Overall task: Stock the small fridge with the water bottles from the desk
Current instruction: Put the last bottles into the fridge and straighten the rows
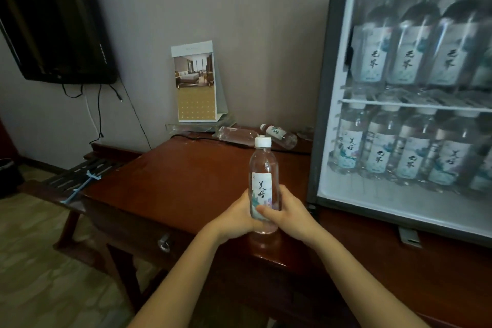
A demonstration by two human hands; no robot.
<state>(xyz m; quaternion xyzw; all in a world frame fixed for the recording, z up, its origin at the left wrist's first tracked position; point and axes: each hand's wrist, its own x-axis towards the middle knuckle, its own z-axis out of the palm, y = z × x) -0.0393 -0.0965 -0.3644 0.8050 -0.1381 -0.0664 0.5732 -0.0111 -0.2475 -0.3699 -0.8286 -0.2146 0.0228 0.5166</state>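
A clear water bottle (263, 168) with a white cap and a pale label stands upright on the dark red desk (173, 184). My left hand (235, 217) and my right hand (288, 212) both grip its lower half, one on each side. Two more bottles lie on their sides at the back of the desk: one bare bottle (235, 136) and one labelled bottle (281, 135). The small fridge (323, 104) stands on the desk to the right. Behind its glass front, two shelves hold rows of several labelled bottles.
A calendar card (195, 82) leans on the wall behind the desk. A black television (53, 21) hangs at upper left with cables trailing down. A low luggage rack (77, 176) sits left of the desk. A drawer ring pull (163, 243) hangs on the desk front.
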